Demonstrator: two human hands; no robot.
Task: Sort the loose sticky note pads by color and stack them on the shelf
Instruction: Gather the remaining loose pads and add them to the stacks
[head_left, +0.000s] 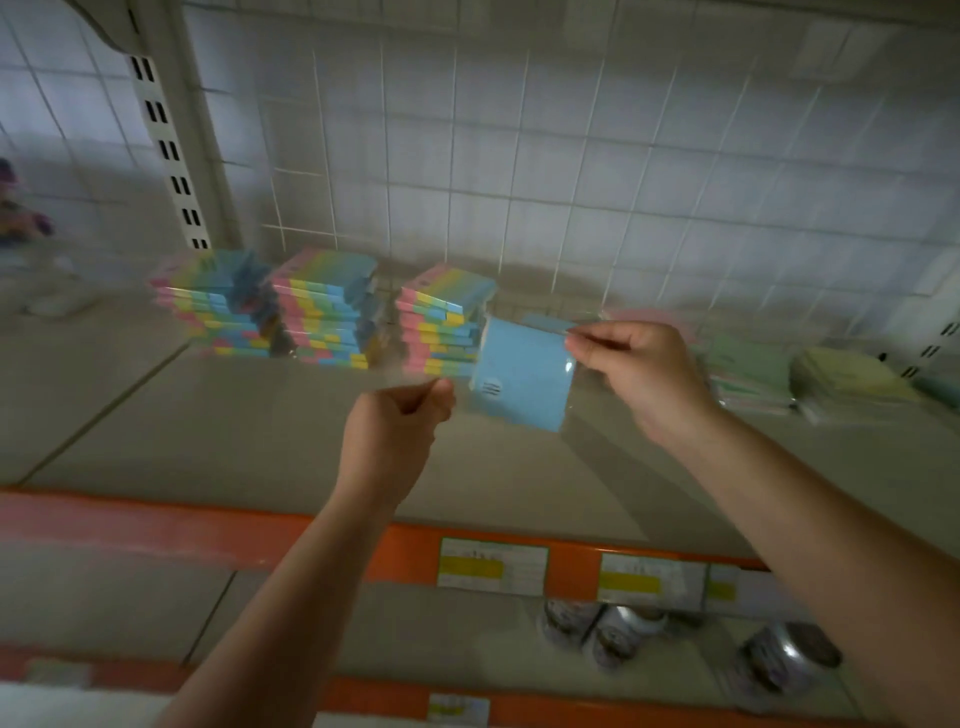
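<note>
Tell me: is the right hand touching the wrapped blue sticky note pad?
Touching. The head view shows the right hand pinching the upper right corner of the clear-wrapped blue sticky note pad between thumb and fingertips, with no gap there.

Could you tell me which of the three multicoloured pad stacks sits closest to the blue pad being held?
The rightmost multicoloured stack; the wrapped blue sticky note pad overlaps its right edge, unlike the other two.
</note>
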